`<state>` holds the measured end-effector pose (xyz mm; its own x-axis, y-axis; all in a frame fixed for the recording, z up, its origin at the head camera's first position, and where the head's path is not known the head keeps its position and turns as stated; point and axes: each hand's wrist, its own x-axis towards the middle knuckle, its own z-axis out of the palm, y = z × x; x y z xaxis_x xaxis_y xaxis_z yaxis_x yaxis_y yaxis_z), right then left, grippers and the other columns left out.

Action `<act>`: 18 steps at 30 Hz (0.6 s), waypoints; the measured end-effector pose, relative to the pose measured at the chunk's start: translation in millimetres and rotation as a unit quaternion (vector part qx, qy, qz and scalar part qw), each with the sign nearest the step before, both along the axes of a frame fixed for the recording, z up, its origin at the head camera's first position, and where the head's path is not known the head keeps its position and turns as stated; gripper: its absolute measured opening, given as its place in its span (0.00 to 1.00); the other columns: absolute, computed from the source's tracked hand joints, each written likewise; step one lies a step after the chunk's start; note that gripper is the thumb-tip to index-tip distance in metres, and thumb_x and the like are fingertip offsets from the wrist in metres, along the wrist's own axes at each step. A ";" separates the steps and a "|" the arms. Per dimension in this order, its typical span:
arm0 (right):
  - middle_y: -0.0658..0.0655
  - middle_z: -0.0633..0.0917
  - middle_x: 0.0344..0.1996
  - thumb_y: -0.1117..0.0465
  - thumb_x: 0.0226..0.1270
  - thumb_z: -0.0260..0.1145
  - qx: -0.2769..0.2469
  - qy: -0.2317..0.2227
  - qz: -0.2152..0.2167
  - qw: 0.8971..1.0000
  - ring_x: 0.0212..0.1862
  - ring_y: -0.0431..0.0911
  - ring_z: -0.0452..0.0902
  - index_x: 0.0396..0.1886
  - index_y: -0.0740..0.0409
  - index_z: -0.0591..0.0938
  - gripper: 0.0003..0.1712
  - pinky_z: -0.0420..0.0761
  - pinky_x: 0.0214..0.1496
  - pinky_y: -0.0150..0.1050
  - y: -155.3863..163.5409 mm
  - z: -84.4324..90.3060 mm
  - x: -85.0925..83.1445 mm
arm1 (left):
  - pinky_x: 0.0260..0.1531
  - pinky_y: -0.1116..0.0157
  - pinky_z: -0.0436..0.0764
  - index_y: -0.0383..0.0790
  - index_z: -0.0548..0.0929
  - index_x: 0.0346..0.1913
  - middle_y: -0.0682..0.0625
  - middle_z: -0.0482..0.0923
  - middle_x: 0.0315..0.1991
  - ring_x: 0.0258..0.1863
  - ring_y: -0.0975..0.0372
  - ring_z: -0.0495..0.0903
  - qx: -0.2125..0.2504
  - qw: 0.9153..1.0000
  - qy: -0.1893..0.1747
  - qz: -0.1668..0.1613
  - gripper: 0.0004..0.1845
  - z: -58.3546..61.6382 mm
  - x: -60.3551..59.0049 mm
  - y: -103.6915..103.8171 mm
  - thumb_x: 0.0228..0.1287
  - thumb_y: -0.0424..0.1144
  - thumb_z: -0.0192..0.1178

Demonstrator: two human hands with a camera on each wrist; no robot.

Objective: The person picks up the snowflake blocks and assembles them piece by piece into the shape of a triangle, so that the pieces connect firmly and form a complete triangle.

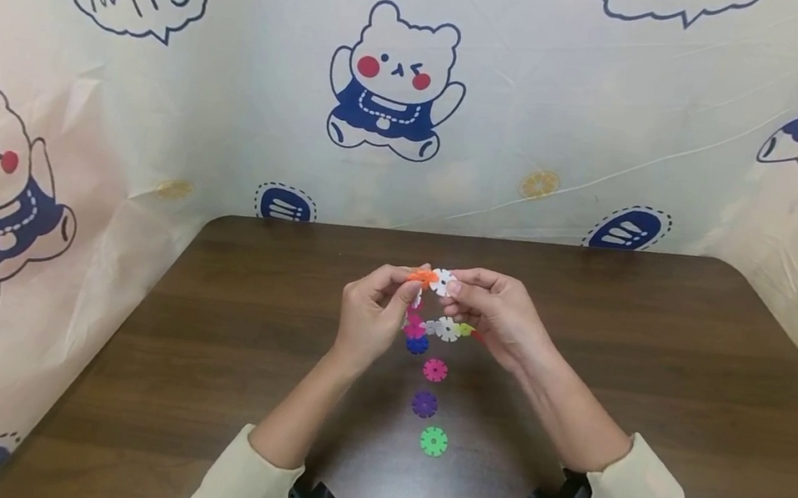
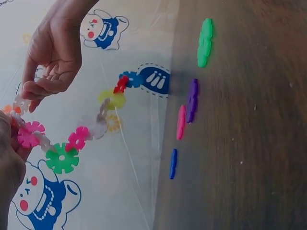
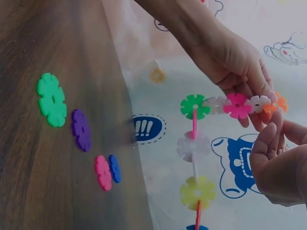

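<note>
1. Both hands hold a chain (image 2: 76, 139) of interlocking plastic discs up above the surface (image 1: 654, 383). The left hand (image 1: 369, 317) has its fingers clamped on the chain's top end, by the orange disc (image 1: 423, 276).
2. The right hand (image 1: 500, 313) pinches a white disc (image 1: 442, 282) just beside the orange one, fingers curled round it. In the head view the two discs touch edge to edge; whether their slots are already engaged I cannot tell.
3. From the pinch the chain hangs free: in the right wrist view a pink disc (image 3: 238, 105), a green one (image 3: 194, 106), then a pale one (image 3: 194, 146) and a yellow one (image 3: 197, 191) trail downward. None of it rests on the surface.
4. Four loose discs lie in a line on the surface near the person: blue (image 1: 418, 343), pink (image 1: 435, 369), purple (image 1: 424, 404) and green (image 1: 433, 440).
5. Likely risk: if the white disc meets the orange one with slots misaligned, pressing could twist the joint and pop a neighbouring link apart.
6. The hanging length adds weight and swing; a jerk from either hand could, I judge, shake a lower joint loose and drop part of the chain onto the loose discs.
7. The pinch on the white disc is at its rim, so it could slip out sideways under pressure.
</note>
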<state>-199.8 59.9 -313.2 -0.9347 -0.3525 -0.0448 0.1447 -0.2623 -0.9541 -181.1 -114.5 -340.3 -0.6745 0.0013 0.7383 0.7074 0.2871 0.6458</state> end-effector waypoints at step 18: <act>0.56 0.85 0.28 0.65 0.66 0.61 0.141 0.052 0.057 0.987 0.29 0.44 0.80 0.48 0.72 0.78 0.15 0.81 0.39 0.37 20.2 -25.0 -12.2 | 0.16 0.74 0.70 0.26 0.81 0.36 0.40 0.80 0.24 0.17 0.63 0.72 0.043 0.996 -0.012 0.073 0.07 3.0 -4.6 -12.2 0.60 0.30 0.63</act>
